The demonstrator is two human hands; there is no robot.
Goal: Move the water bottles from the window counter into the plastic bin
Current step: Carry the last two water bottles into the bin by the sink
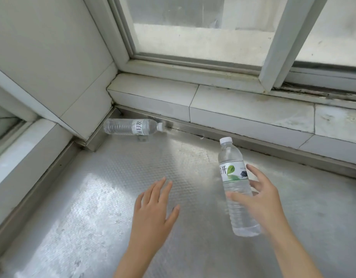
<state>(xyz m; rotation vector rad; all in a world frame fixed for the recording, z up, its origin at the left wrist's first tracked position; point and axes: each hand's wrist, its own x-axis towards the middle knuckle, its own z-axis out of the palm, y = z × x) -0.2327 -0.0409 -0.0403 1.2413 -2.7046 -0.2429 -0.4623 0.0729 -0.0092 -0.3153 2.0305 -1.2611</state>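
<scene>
Landmark: the lying bottle (131, 127), on its side at the far-left corner of the desk (105, 197), cap pointing right, against the steel lip below the tiled sill (243, 109). Label partly readable; a faint reflection beneath it on the metal.

Nearer the camera and right of the lying bottle, the left hand (153, 213) is over the embossed steel, palm down, fingers spread and loosely extended, holding nothing. Whether it touches the surface cannot be told. It is well apart from the lying bottle.

Further right, the held bottle (236, 185) stands nearly upright, cap tilted slightly left, clear with a white and green label. The right hand (261, 201) wraps it from the right, thumb across the front below the label, fingers behind at label height. Its base looks clear of the desk, though the lower part is blurred.

Both forearms are cut off by the bottom edge. Window glass (193, 27) above the sill is hazy; nothing outside is legible.
</scene>
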